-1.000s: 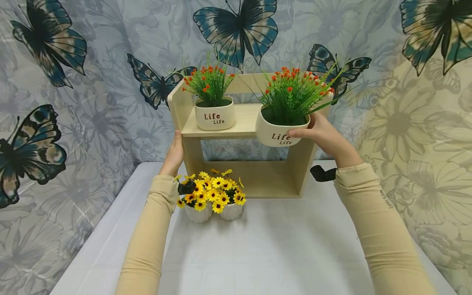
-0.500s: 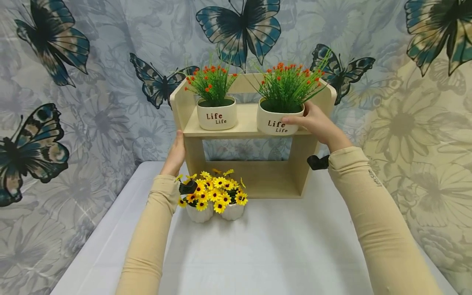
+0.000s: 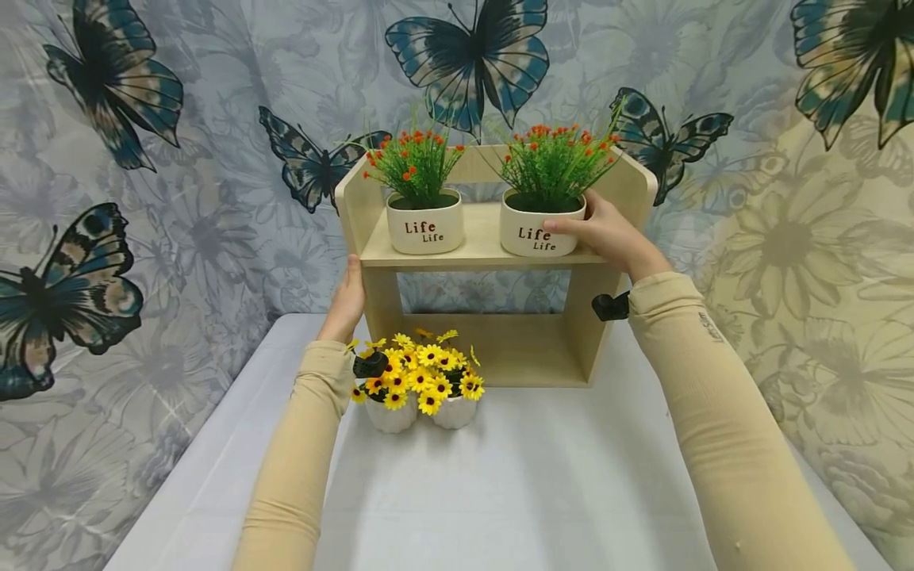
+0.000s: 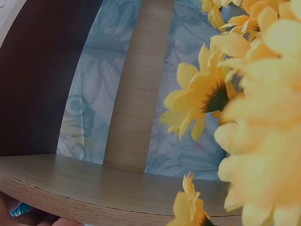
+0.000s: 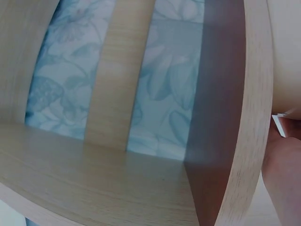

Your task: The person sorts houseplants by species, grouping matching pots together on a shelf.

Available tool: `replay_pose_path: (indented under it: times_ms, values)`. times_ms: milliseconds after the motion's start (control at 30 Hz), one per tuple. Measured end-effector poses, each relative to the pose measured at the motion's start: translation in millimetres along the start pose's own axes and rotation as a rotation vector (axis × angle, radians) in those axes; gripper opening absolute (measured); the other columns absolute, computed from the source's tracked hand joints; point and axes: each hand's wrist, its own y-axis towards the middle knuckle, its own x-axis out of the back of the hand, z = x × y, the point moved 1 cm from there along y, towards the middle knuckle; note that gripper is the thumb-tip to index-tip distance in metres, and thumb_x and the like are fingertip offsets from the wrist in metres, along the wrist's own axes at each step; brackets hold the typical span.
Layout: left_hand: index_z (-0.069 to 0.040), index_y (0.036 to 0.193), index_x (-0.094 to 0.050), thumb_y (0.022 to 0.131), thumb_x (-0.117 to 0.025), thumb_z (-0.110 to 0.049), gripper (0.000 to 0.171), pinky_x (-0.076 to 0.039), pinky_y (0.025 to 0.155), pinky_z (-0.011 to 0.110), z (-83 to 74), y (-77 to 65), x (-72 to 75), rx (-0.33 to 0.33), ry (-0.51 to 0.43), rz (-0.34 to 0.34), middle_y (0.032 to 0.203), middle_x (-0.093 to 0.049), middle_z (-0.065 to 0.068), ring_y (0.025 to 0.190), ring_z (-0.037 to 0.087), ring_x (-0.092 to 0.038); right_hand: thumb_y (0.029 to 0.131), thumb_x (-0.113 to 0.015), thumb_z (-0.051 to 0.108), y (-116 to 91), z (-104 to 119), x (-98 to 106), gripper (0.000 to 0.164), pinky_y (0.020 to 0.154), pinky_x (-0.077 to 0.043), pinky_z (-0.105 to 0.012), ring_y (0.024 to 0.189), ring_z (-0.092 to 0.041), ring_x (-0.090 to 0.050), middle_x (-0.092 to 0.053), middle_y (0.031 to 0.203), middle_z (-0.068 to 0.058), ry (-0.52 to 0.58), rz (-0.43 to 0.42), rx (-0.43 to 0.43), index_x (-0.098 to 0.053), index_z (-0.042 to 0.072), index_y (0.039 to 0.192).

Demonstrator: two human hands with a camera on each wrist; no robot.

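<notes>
My right hand (image 3: 617,236) holds a white oval flowerpot (image 3: 516,230) marked "Life Life", thumb in front. Its red-flowered green plant (image 3: 553,162) stands upright. The pot is at the right of the upper board of a wooden shelf (image 3: 481,258); whether it bears the pot's full weight I cannot tell. A matching flowerpot (image 3: 425,231) stands at the left of that board. My left hand (image 3: 344,301) touches the outside of the shelf's left side panel, its fingers mostly hidden. In the right wrist view, part of my hand (image 5: 284,174) shows beyond the board edge.
Two small white pots (image 3: 455,412) of yellow flowers (image 3: 428,369) stand on the white table (image 3: 528,484), before the shelf's lower left and close to my left wrist. Behind the shelf hangs a butterfly-patterned cloth (image 3: 236,238).
My right hand has moved the held flowerpot back and slightly left, from in front of the upper board to over it. The left hand has stayed at the side panel.
</notes>
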Motion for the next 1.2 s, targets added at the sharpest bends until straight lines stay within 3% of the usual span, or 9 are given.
replay_pose_path:
  times_ms: [467, 700, 800, 1000, 1200]
  values:
    - [-0.013, 0.15, -0.001, 0.086, -0.01, -0.071, 0.088, -0.004, 0.11, 0.041, 1.5, 0.9, -1.0, -0.006, -0.019, 0.005, 0.154, 0.0, 0.008, 0.138, 0.023, 0.001, 0.083, -0.07, 0.04, 10.9, -3.5, 0.7, 0.088, 0.095, -0.039, -0.038, 0.106, -0.021, -0.054, -0.056, 0.119, -0.016, 0.053, 0.024, -0.012, -0.015, 0.009, 0.145]
    - [-0.012, 0.15, 0.0, 0.084, -0.01, -0.073, 0.09, -0.003, 0.11, 0.04, 2.8, 1.8, -1.0, -0.003, -0.021, 0.005, 0.154, 0.001, 0.007, 0.138, 0.023, 0.001, 0.083, -0.068, 0.044, 10.8, -1.1, 0.7, 0.108, 0.1, -0.034, -0.04, 0.115, -0.025, -0.048, -0.046, 0.129, -0.019, 0.056, 0.048, -0.049, 0.013, 0.016, 0.148]
    - [-0.013, 0.15, -0.002, 0.085, -0.01, -0.072, 0.088, -0.004, 0.11, 0.04, 2.1, 1.8, -1.1, -0.013, -0.025, 0.0, 0.154, -0.001, 0.007, 0.138, 0.023, 0.0, 0.083, -0.068, 0.044, 11.5, -0.3, 0.9, 0.109, 0.102, -0.032, -0.04, 0.118, -0.025, -0.046, -0.044, 0.131, -0.019, 0.066, 0.051, -0.049, 0.016, 0.017, 0.147]
    - [-0.014, 0.15, 0.0, 0.087, -0.009, -0.07, 0.085, -0.002, 0.11, 0.04, 1.8, 0.3, -1.0, -0.02, -0.012, 0.003, 0.154, 0.002, 0.006, 0.138, 0.023, 0.002, 0.084, -0.068, 0.038, 14.4, -3.0, 0.1, 0.101, 0.099, -0.036, -0.039, 0.113, -0.023, -0.05, -0.05, 0.126, -0.018, 0.103, 0.053, -0.02, 0.005, 0.016, 0.15]
    - [-0.014, 0.15, 0.001, 0.086, -0.008, -0.071, 0.086, -0.002, 0.11, 0.04, 2.1, -1.1, -0.5, -0.009, 0.012, 0.003, 0.154, 0.002, 0.007, 0.138, 0.023, 0.002, 0.085, -0.068, 0.037, 11.9, -1.7, -0.8, 0.103, 0.103, -0.031, -0.04, 0.116, -0.024, -0.046, -0.049, 0.128, -0.019, 0.102, 0.062, -0.026, 0.009, 0.013, 0.149]
